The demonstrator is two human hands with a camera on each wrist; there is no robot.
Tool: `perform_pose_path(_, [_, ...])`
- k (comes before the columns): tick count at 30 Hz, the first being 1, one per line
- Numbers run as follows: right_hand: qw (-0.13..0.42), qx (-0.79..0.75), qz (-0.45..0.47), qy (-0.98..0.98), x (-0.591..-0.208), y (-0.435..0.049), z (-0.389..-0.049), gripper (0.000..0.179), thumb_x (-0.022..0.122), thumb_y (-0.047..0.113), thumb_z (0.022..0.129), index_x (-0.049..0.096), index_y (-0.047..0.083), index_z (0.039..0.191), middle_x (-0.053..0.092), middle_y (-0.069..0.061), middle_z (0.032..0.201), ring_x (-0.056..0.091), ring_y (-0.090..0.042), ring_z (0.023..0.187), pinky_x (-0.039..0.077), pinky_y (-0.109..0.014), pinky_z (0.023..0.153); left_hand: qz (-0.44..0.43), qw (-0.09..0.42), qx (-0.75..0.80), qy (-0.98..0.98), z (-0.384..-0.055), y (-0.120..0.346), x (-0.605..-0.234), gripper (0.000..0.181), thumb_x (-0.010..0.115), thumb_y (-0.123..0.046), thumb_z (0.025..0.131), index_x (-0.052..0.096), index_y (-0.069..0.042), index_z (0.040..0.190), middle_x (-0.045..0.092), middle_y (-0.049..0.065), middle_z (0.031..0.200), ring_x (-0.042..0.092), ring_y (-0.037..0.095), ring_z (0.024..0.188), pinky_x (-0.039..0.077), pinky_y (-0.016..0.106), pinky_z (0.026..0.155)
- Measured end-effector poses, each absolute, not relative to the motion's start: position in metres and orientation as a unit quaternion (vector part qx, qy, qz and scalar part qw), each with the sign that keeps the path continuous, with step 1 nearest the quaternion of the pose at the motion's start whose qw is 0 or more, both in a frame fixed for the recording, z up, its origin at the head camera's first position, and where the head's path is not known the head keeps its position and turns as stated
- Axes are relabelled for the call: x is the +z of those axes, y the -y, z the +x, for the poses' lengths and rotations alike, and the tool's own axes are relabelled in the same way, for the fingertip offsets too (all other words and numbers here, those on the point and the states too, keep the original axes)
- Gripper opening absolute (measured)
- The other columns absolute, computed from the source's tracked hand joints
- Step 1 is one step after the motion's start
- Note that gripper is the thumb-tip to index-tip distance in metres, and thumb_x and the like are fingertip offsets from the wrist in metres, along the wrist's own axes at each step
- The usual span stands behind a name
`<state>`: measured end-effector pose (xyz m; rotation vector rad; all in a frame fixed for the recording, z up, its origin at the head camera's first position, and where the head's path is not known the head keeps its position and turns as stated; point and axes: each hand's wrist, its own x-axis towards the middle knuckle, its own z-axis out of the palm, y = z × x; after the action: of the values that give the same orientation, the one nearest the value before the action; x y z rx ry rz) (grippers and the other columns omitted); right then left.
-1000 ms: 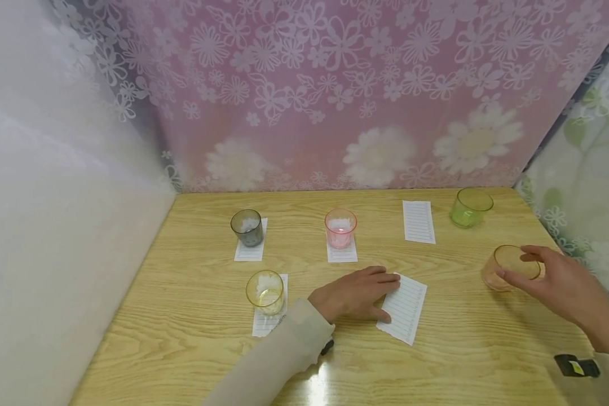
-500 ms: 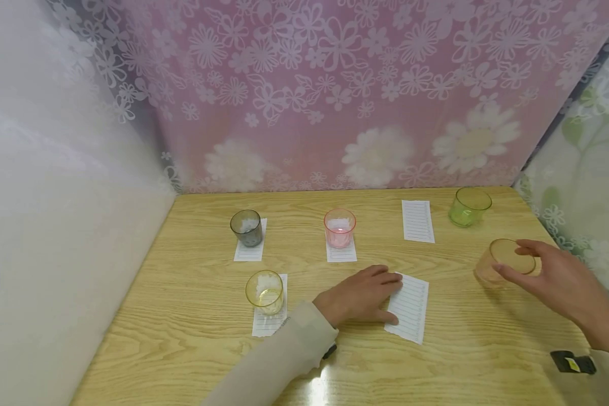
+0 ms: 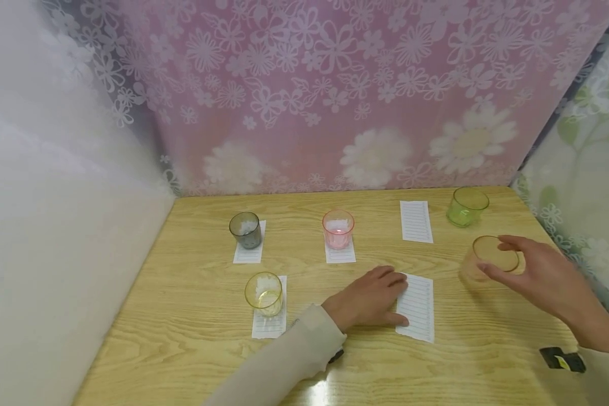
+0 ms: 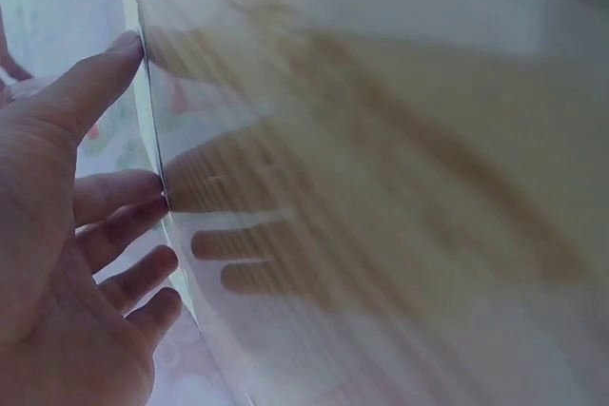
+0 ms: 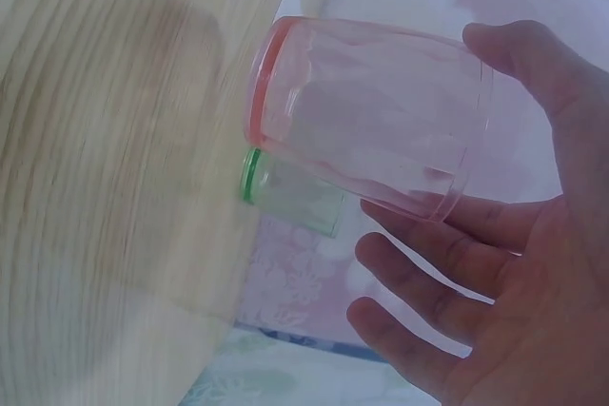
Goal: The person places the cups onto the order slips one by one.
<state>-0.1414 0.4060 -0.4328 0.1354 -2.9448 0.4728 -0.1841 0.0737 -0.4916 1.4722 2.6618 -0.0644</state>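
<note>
My left hand (image 3: 373, 299) rests on the table with its thumb and fingertips at the left edge of a lined paper slip (image 3: 417, 307). In the left wrist view the thumb and a couple of fingers touch the slip's edge, and the other fingers lie loosely bent. My right hand (image 3: 545, 279) grips a clear orange cup (image 3: 477, 269) near its rim, thumb on one side and fingers on the other. The cup (image 5: 371, 121) is held just above the wood, its mouth toward the palm in the right wrist view. It looks see-through, with nothing in it.
Grey (image 3: 248, 237), pink (image 3: 339, 237) and yellow (image 3: 270, 304) cups each stand on a lined slip. A green cup (image 3: 464, 214) stands at the back right, beside a bare lined slip (image 3: 416, 221). Flowered curtains (image 3: 294, 101) border the table (image 3: 182, 316).
My right hand has lifted the orange cup and carried it left toward the slip. My left hand has slid its slip slightly right and turned it straighter.
</note>
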Motion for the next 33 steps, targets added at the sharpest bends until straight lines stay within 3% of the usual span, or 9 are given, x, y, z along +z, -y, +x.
perform_pose_path(5, [0.068,0.167,0.047,0.983,-0.43,-0.398,-0.141,0.085,0.082,0.048,0.097,0.055,-0.013,0.149,0.066,-0.039,0.137,0.064,-0.061,0.112,0.052,-0.07,0.079,0.475,0.038,-0.034,-0.878,-0.181,-0.081,-0.49,0.079,0.06,-0.071,0.103,0.051,-0.019,0.162,0.046,-0.008,0.17,0.039,0.014,0.16,0.025,0.026,0.135])
perform_pose_path(15, [0.051,0.183,0.062,0.98,-0.433,-0.383,-0.135,0.083,0.081,0.052,0.097,0.056,-0.006,0.151,0.065,-0.032,0.141,0.059,-0.059,0.123,0.052,-0.073,0.081,0.457,0.019,-0.047,-0.888,-0.178,-0.095,-0.492,0.082,0.059,-0.075,0.101,0.055,-0.017,0.159,0.052,-0.007,0.163,0.044,0.011,0.154,0.028,0.023,0.132])
perform_pose_path(33, [0.031,0.182,0.085,0.979,-0.437,-0.352,-0.129,0.079,0.081,0.055,0.096,0.061,0.0,0.15,0.069,-0.026,0.141,0.061,-0.054,0.127,0.055,-0.073,0.088,0.426,-0.012,-0.068,-0.902,-0.174,-0.112,-0.495,0.083,0.054,-0.08,0.1,0.057,-0.018,0.155,0.056,-0.008,0.156,0.048,0.01,0.149,0.028,0.021,0.131])
